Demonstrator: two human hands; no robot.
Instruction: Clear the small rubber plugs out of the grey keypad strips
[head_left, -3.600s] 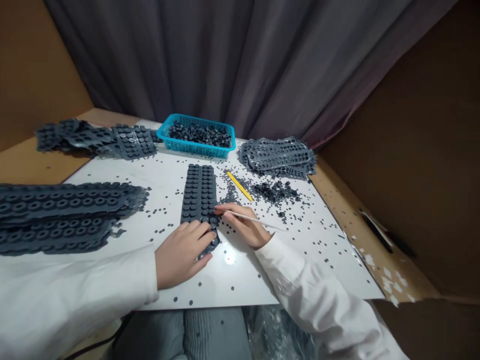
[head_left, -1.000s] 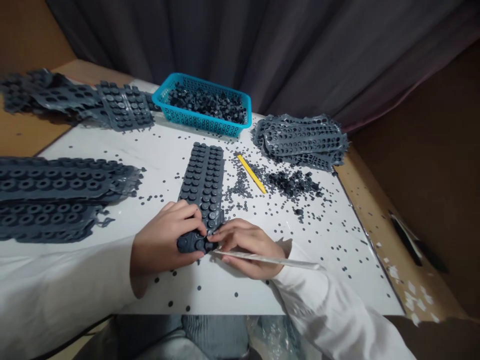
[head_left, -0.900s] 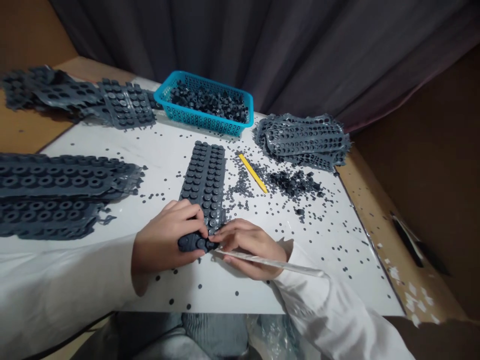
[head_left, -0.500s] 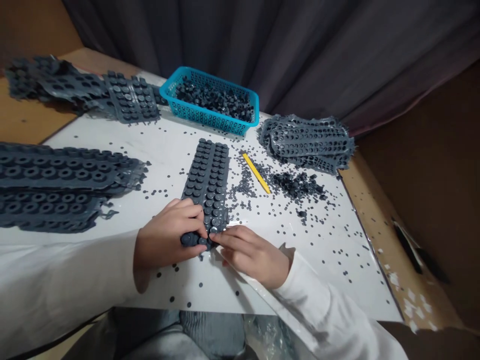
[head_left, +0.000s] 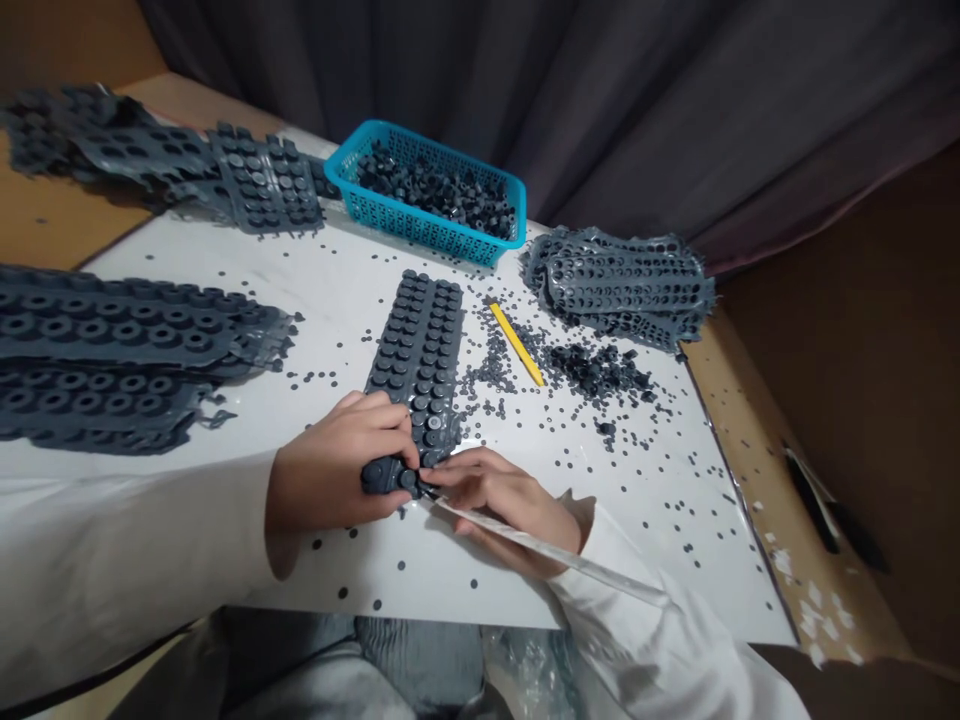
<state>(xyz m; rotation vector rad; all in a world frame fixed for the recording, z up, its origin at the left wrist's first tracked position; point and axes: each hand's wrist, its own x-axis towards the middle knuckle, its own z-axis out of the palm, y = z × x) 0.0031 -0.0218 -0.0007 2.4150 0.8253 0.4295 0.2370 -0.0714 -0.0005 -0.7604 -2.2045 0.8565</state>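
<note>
A dark grey moulded rubber sheet [head_left: 416,345] with rows of round knobs lies lengthwise before me on the white board. My left hand [head_left: 345,455] is closed on its near end, pinching it so that the end curls up. At that same end, the fingertips of my right hand [head_left: 510,505] press close to the knobs. A long, thin, pale strip-like tool [head_left: 555,548] with a dark tip sits in the right hand, slanting back along the forearm. What its tip touches is hidden between the fingers.
A blue basket [head_left: 427,235] of small dark rubber pieces stands behind. Knobbed sheets [head_left: 112,340] lie left, more sheets [head_left: 262,185] at back left. To the right are perforated sheets [head_left: 622,285], a yellow stick [head_left: 516,343] and a pile of dark scraps [head_left: 600,370]. Small discs are scattered on the white board [head_left: 525,590].
My right hand has rolled, and the pale tool now lies edge-on, swung higher across the wrist. My left hand keeps its grip on the sheet. The view has shifted slightly.
</note>
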